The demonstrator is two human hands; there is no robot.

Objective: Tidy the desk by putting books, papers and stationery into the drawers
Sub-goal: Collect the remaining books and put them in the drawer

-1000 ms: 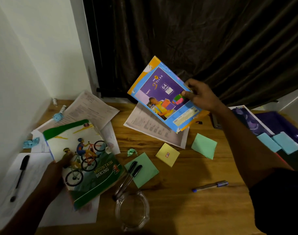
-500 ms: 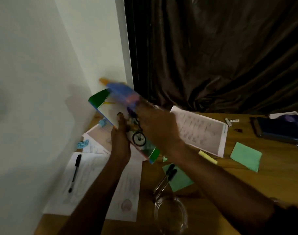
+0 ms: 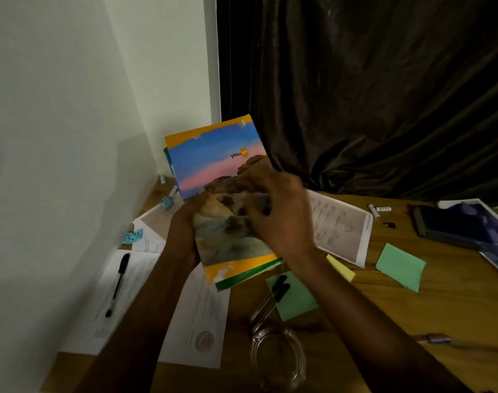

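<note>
Desk contents, nearest first.

1. Clear glass dish (image 3: 276,360), one, at the near edge of the wooden desk (image 3: 412,313).
2. Blurred pen (image 3: 438,339), one, near right; type unclear.
3. Printed sheets (image 3: 191,321), overlapping, near left. One black pen (image 3: 117,282) lies on them, cap end away from the person.
4. Two black pens (image 3: 270,299), side by side, caps resting on a green sticky pad (image 3: 299,304).
5. Second green sticky pad (image 3: 401,266) to the right; one yellow sticky pad (image 3: 341,268) between the two.
6. Notebook stack (image 3: 230,242), two items, held above the desk between both hands. Uppermost: sky-and-rock cover notebook (image 3: 213,163), cover towards the camera. Beneath it: green-edged notebook (image 3: 243,279), only its margin showing. The long axis runs away from the person, far end raised and leaning slightly left.
7. Left hand (image 3: 185,228): wrapped around the stack's left edge, thumb on the cover.
8. Right hand (image 3: 276,214): over the cover's right half, fingers curled at the right edge, gripping; somewhat blurred.
9. Printed sheet (image 3: 341,228), one, behind the right hand.
10. Crumpled blue scraps (image 3: 133,236), two, by the wall (image 3: 57,123).
11. Dark book (image 3: 446,225), far right.
12. Dark curtain (image 3: 355,95) behind.
</note>
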